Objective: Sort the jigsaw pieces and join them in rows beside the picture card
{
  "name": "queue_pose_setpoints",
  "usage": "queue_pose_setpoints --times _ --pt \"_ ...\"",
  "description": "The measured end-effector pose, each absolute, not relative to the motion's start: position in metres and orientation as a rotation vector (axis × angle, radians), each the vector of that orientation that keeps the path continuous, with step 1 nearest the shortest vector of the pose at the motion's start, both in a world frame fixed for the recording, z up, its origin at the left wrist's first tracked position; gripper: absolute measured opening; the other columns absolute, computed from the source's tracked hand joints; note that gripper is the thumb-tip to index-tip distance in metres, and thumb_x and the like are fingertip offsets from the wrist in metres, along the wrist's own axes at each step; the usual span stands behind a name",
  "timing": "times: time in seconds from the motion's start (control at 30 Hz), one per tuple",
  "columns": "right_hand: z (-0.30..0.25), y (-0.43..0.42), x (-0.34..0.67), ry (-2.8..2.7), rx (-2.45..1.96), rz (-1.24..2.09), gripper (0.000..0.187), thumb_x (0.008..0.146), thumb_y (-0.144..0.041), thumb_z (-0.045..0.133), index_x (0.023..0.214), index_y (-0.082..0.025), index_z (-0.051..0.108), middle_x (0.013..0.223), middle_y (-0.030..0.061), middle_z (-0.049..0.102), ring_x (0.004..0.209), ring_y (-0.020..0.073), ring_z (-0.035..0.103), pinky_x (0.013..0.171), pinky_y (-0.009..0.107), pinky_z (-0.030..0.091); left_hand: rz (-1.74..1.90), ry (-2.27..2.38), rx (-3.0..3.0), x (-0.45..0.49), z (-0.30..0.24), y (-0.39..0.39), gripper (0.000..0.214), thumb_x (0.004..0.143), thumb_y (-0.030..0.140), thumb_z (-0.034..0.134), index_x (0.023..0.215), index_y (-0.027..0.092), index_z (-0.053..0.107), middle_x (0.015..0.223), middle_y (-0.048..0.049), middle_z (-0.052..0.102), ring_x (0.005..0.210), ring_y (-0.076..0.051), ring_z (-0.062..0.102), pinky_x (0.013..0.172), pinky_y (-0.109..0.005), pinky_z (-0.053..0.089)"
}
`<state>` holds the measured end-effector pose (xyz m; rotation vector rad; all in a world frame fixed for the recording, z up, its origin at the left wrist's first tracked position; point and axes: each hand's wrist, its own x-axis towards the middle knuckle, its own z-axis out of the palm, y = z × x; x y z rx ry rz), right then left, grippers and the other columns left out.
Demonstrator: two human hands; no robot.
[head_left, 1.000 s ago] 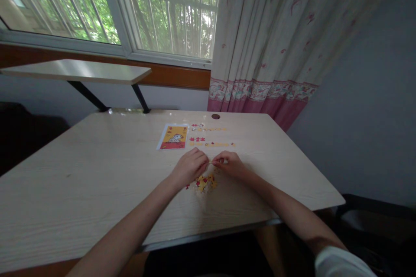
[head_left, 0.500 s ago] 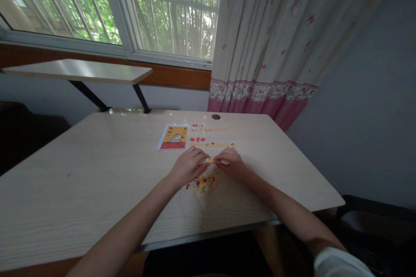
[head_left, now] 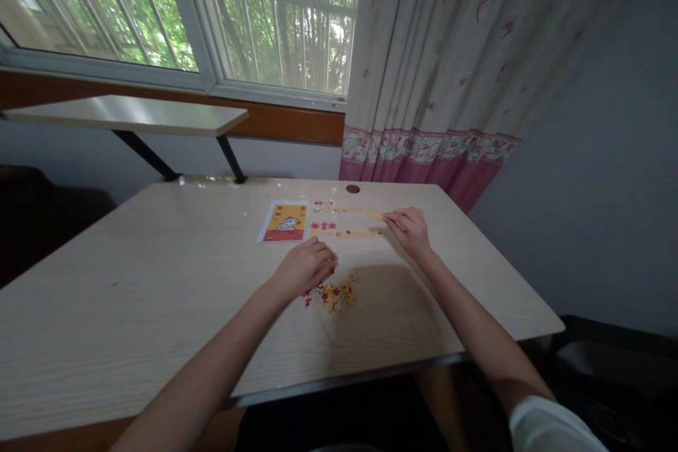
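My right hand (head_left: 409, 232) reaches over the far part of the table and pinches a yellow puzzle piece (head_left: 376, 217) at the right end of the upper row. My left hand (head_left: 306, 268) hovers just behind the loose pile of puzzle pieces (head_left: 336, 298), its fingers curled together; what they hold, if anything, is hidden. The pile mixes yellow, red and pale pieces. Two lines of sorted pieces lie beyond the hands, with red pieces (head_left: 323, 226) above the lower yellow row (head_left: 363, 234). Left of them is a picture sheet (head_left: 286, 222) showing a white cartoon animal on yellow and red.
The wooden table (head_left: 174, 304) carries a raised shelf (head_left: 132, 113) on dark brackets at its back left. A round cable hole (head_left: 352, 189) is near the back edge. Behind are a barred window and a long curtain (head_left: 429, 85); a dark chair stands at right.
My right hand has moved away from my left, forward and to the right, carrying a yellow piece to the upper row. My left hand has stayed near the pile, its fingers curling in more.
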<state>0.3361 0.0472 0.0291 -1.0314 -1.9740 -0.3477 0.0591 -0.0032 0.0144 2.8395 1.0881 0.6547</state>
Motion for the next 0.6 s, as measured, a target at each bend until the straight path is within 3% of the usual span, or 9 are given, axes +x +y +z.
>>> queue_pose_setpoints --times 0.37,0.6 --pt "0.034 0.045 0.335 -1.924 -1.013 -0.322 0.02 0.086 -0.034 0.054 0.083 -0.022 0.07 0.079 0.0045 0.066 0.076 0.016 0.056 0.075 0.031 0.038 0.606 1.102 2.895 0.058 0.015 -0.002 0.02 0.089 0.025 0.043 0.083 0.018 0.061 0.077 -0.0047 0.059 0.077 -0.019 0.049 0.069 -0.031 0.041" --pt "0.027 0.063 0.378 -2.288 -1.159 -0.118 0.017 0.082 -0.034 0.058 0.083 -0.022 0.07 0.079 0.0046 0.067 0.081 0.0181 0.054 0.077 0.031 0.038 0.569 1.119 2.902 0.056 0.013 0.0 0.021 0.089 0.026 0.043 0.081 0.017 0.06 0.077 -0.0047 0.06 0.077 -0.019 0.05 0.071 -0.032 0.042"
